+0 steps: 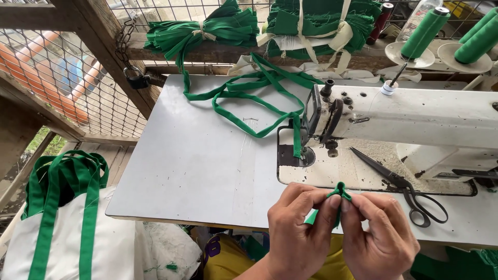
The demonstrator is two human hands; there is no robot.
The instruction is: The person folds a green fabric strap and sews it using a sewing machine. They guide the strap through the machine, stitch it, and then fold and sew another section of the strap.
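Where the two hands meet at the near edge of the pale grey sewing table (197, 171), a narrow green fabric strap (340, 191) pinched between thumb and forefinger tips of the left hand (298, 236) and the right hand (381, 238), fingertips pressed together on either side of it. Folded end poking up just above the fingertips, pointing away toward the white sewing machine (415, 116); long axis roughly upright, the rest trailing down between the palms and out of sight. Just beyond, black-handled scissors (402, 184) lying on the machine bed, blades aimed up-left. Farther back, a long loop of green strap (249, 98) running under the presser foot.
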